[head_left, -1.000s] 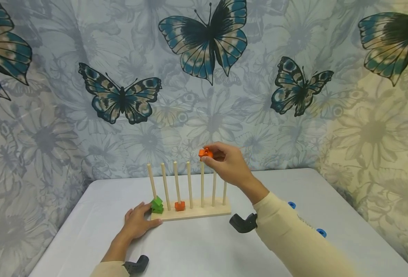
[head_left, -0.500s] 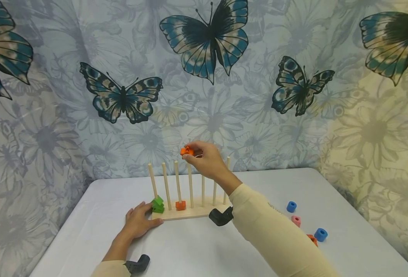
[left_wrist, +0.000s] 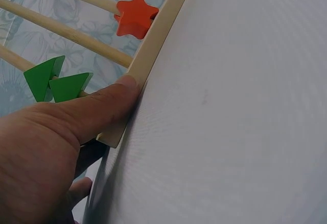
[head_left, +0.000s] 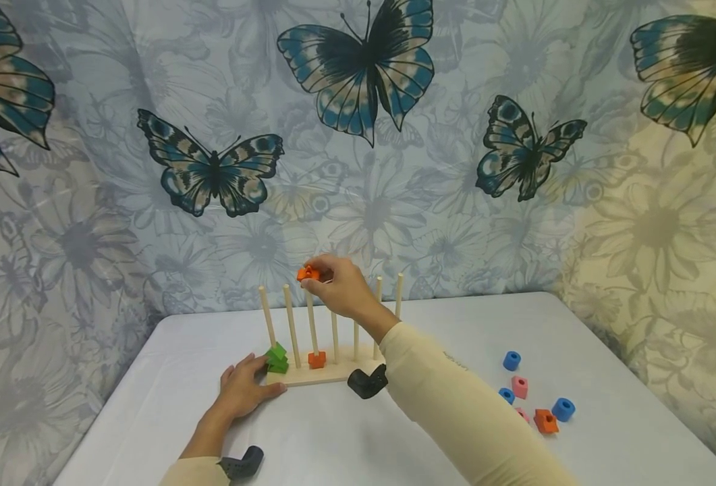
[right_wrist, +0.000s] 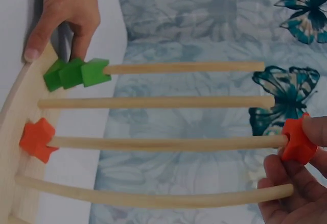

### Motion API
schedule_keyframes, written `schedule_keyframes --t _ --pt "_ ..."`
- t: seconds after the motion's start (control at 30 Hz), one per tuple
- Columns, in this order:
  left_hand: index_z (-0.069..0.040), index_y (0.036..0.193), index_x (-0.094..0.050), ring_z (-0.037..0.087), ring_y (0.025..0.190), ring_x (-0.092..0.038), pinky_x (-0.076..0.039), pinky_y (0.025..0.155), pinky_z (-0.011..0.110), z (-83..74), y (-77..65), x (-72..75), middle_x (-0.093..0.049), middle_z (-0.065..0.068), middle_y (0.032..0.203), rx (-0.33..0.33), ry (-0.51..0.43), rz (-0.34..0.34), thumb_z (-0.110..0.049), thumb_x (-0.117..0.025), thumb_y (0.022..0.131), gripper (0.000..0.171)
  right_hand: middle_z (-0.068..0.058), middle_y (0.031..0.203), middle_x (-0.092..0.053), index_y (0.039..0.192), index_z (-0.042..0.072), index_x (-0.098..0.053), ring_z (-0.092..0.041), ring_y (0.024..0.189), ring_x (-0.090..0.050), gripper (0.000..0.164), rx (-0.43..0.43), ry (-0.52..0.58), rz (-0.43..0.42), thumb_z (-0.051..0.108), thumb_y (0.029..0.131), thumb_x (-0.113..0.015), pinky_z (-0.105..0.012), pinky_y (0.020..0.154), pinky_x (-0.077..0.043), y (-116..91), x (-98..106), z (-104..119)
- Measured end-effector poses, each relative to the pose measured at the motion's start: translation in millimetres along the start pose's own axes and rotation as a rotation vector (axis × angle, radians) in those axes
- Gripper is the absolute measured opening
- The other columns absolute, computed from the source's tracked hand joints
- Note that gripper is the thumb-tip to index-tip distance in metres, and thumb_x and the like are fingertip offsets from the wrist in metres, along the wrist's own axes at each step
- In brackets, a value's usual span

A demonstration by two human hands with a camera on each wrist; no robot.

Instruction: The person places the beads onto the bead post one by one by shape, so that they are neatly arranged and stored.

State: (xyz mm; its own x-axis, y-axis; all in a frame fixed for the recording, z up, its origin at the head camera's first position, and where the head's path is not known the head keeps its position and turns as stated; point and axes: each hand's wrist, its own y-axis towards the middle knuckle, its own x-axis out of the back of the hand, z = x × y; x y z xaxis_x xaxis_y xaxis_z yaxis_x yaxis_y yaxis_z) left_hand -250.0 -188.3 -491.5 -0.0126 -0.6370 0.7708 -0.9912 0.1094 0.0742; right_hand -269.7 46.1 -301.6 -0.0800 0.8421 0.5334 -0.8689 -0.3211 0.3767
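Note:
A wooden peg rack (head_left: 309,379) with several upright pegs stands on the white table. My right hand (head_left: 343,291) pinches an orange star bead (right_wrist: 298,143) between thumb and fingers. That bead sits at the tip of the third peg (right_wrist: 168,143) from the left, its hole lined up with the peg's end. At the foot of the same peg lies another orange star bead (left_wrist: 136,17). Green triangle beads (right_wrist: 76,74) are stacked on the leftmost peg. My left hand (head_left: 240,390) grips the rack's left end, thumb along the front edge and fingers behind.
Loose beads lie on the table at the right: several blue cylinders (head_left: 563,410), pink blocks (head_left: 519,387) and an orange star bead (head_left: 546,422). Behind the table hangs a butterfly-patterned cloth (head_left: 382,223). Bare pegs (head_left: 378,304) rise right of the right hand's fingers.
My right hand has carried the orange star bead left, past the other peg tips, and slightly down to the third peg. The left hand has stayed on the rack.

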Motion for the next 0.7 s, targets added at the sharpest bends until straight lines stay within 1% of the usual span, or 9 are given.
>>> schedule_keyframes --t 0.13,0.3,0.47,0.7 --pt "0.003 0.133 -0.054 0.041 0.137 -0.028 -0.002 0.11 0.058 0.4 0.5 -0.4 -0.049 0.023 0.138 0.0 -0.005 0.0 -0.043 -0.083 0.072 0.082 0.002 0.095 -0.065 0.12 0.007 -0.065 -0.013 0.084 -0.06 0.03 -0.026 -0.018 0.003 0.016 0.092 -0.069 -0.026 0.069 -0.051 -1.7 -5.7 -3.1" --pt "0.002 0.133 -0.054 0.041 0.137 -0.028 -0.002 0.11 0.057 0.1 0.7 -0.9 -0.049 0.023 0.138 0.001 -0.002 -0.005 -0.043 -0.083 0.072 0.082 0.002 0.094 -0.067 0.117 0.006 -0.066 -0.012 0.081 -0.06 0.029 -0.056 0.001 -0.017 0.015 0.09 -0.071 -0.024 0.068 -0.052 -4.0 -12.0 -10.1" --pt "0.003 0.132 -0.055 0.042 0.136 -0.029 -0.003 0.11 0.058 -1.1 0.4 -0.9 -0.05 0.024 0.137 -0.003 -0.005 -0.01 -0.042 -0.083 0.072 0.08 -0.001 0.098 -0.067 0.118 0.005 -0.066 -0.013 0.082 -0.062 0.031 -0.066 0.073 -0.038 0.014 0.089 -0.072 -0.025 0.071 -0.053 -6.1 -17.3 -18.3" --pt "0.003 0.132 -0.054 0.041 0.136 -0.029 -0.003 0.11 0.058 0.3 0.5 -0.8 -0.05 0.024 0.137 -0.004 0.003 -0.005 -0.041 -0.083 0.073 0.079 -0.002 0.094 -0.064 0.115 0.009 -0.065 -0.018 0.082 -0.061 0.029 -0.096 0.213 -0.073 0.015 0.088 -0.072 -0.03 0.072 -0.053 -11.5 -23.6 -25.7"
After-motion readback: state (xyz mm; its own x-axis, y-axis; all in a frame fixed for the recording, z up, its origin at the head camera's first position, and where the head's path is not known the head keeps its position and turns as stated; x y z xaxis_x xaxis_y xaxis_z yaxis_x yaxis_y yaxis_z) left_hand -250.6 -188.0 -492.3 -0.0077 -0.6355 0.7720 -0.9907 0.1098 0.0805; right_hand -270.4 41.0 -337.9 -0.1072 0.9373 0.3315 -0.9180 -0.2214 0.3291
